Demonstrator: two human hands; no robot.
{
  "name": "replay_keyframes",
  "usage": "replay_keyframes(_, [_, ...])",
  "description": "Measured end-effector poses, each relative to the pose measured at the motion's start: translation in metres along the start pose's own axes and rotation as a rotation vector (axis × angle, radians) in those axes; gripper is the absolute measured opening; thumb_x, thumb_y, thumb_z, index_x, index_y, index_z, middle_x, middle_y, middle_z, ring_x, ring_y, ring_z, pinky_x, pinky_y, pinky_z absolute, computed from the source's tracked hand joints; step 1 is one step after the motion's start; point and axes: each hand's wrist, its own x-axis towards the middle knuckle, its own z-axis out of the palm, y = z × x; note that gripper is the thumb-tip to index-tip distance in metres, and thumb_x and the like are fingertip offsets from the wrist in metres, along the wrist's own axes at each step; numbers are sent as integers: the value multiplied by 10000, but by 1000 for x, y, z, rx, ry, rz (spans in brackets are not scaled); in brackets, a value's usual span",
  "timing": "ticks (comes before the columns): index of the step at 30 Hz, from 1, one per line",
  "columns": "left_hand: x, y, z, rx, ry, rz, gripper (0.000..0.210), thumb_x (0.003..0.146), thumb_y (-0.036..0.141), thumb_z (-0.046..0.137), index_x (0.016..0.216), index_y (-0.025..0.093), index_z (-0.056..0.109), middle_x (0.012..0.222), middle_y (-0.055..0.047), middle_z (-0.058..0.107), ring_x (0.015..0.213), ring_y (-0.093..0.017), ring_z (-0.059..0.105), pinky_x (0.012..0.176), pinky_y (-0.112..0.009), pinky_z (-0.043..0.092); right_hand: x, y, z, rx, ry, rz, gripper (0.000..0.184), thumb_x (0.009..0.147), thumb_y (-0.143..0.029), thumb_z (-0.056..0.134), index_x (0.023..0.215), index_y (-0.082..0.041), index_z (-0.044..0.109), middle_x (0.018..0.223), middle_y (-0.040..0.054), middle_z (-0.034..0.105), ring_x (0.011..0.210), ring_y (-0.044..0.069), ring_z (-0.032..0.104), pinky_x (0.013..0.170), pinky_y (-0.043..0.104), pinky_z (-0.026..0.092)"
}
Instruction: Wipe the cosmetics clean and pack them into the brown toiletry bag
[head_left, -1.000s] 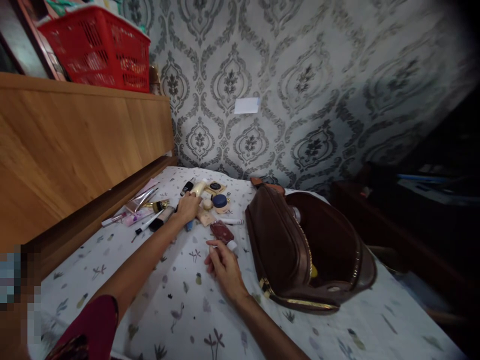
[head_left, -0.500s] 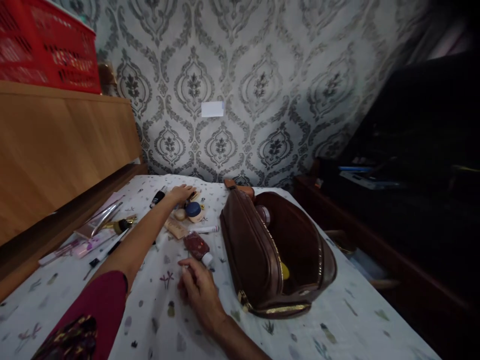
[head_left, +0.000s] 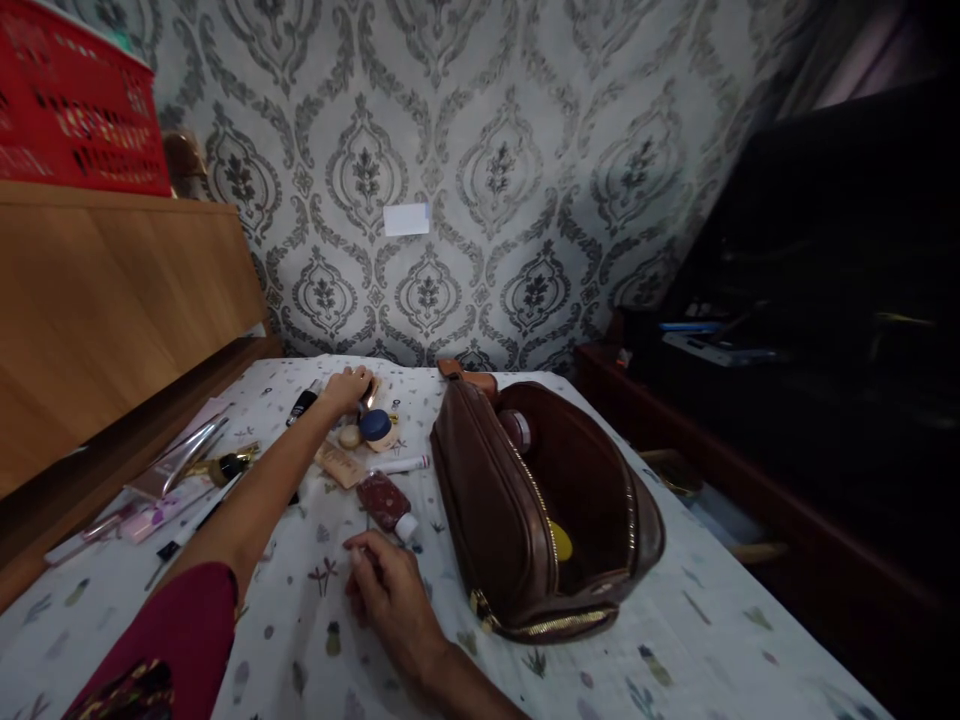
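Compact (head_left: 370, 393) tipped up, left hand (head_left: 349, 388) gripping it; right hand (head_left: 394, 592) loosely curled; tube (head_left: 341, 465) lettering unreadable.

Gry patterned wall (head_left: 465, 120) bhnd, wood panel (head_left: 112, 310) L.

1. The left hand (head_left: 347, 390) has moved on from the cream tube to the gold compact (head_left: 370, 392).
2. Flat and just beyond those fingers 1.0 s ago, the compact is now tilted up in their grasp.
3. The cream tube, then under the left fingers, is out of sight.
4. The red basket (head_left: 82, 105), left of the fingers, is cut further by the view's edge.
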Motion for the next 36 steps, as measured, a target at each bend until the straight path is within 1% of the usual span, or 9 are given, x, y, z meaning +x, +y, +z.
replay_keyframes(4, [-31, -1, -10, -16, 111, -118, 546, 839, 82, 522, 1356, 162, 368, 1380, -195, 440, 1235, -343, 468, 895, -458, 516, 1, -6, -2, 40, -8, 13, 346, 936, -471, 450, 991, -183, 634, 646, -15, 562, 513, 115, 518, 492, 220, 413])
replay_keyframes(10, [-113, 0, -28, -87, 148, -177, 667, 772, 132, 590, 1375, 212, 315, 1393, -133, 443, 1199, -299, 496, 840, -388, 543, 3, 0, 0, 72, 27, 22, 338, 914, -421, 458, 1074, -164, 608, 726, 3, 582, 564, 120, 559, 478, 215, 417])
replay_keyframes(15, [-204, 42, -22, -138, 99, -30, 773, 765, 114, 563, 1458, 185, 228, 1514, -163, 352, 1325, -333, 415, 791, -401, 573, 4, 3, 3, 50, 148, -14, 485, 872, -440, 538, 1270, -164, 511, 1088, 108, 606, 657, 138, 609, 511, 254, 480])
replay_keyframes(17, [-230, 62, -16, -124, 98, -2, 765, 779, 53, 494, 1479, 194, 220, 1533, -161, 347, 1340, -335, 401, 790, -404, 580, 4, 2, 2, 11, 179, -48, 494, 846, -437, 600, 1261, -183, 510, 1056, 94, 635, 625, 131, 581, 507, 252, 475])
replay_keyframes(20, [-251, 80, -5, -178, 128, 59, 763, 807, 18, 429, 1502, 236, 204, 1523, -155, 372, 1331, -319, 425, 805, -396, 585, 5, -1, 0, -8, 187, -42, 348, 835, -421, 618, 1093, -197, 550, 797, 19, 637, 528, 124, 527, 466, 242, 442])
replay_keyframes(22, [-258, 79, 1, -264, 162, 91, 798, 812, 24, 448, 1519, 265, 166, 1540, -149, 346, 1362, -312, 409, 857, -403, 577, 5, -2, -1, 25, 168, -3, 264, 832, -410, 600, 985, -205, 535, 679, -26, 580, 459, 115, 491, 427, 237, 417])
replay_keyframes(27, [-281, 55, 17, -473, 254, -19, 827, 853, 196, 585, 1537, 274, 126, 1562, -166, 264, 1410, -340, 368, 1023, -484, 488, 3, -4, 0, 33, 143, 1, 206, 799, -391, 608, 859, -218, 515, 678, -48, 510, 470, 101, 483, 402, 211, 400])
replay_keyframes(32, [-318, 52, 32, -329, 275, -5, 516, 928, 414, 551, 1400, 242, 430, 1472, -172, 399, 1324, -367, 446, 1009, -559, 460, 1, -7, 0, -56, 112, -59, 250, 801, -312, 605, 1023, -197, 596, 773, -12, 590, 570, 119, 527, 486, 214, 444])
replay_keyframes(36, [-336, 55, 33, -234, 311, 75, 313, 968, 238, 453, 1259, 222, 566, 1305, -137, 547, 1175, -304, 545, 937, -489, 514, 0, -8, 0, -112, 120, -109, 253, 798, -289, 602, 1030, -189, 612, 823, 13, 616, 643, 144, 556, 533, 232, 456])
